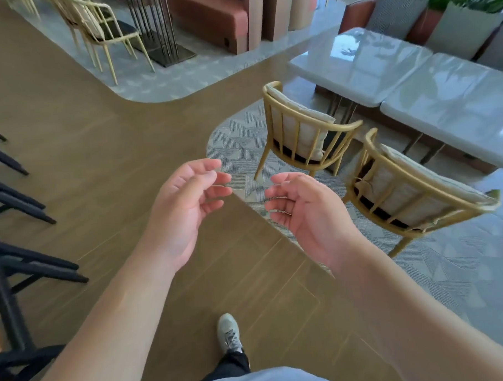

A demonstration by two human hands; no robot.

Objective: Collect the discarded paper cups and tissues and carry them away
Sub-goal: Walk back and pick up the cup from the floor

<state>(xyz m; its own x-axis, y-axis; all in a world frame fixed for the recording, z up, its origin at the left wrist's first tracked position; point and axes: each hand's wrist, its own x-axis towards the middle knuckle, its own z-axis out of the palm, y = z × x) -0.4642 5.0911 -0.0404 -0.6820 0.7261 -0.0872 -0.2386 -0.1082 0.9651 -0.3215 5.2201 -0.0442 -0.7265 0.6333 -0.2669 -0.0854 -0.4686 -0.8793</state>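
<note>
- Head view: the left hand (184, 204) and right hand (306, 214) are raised palms inward over the brown wood-plank floor (79, 157), fingers loosely curled, holding nothing.
- No paper cups or tissues can be seen.
- Two yellow spindle-back chairs (305, 133) face glossy white tables (383, 66).
</note>
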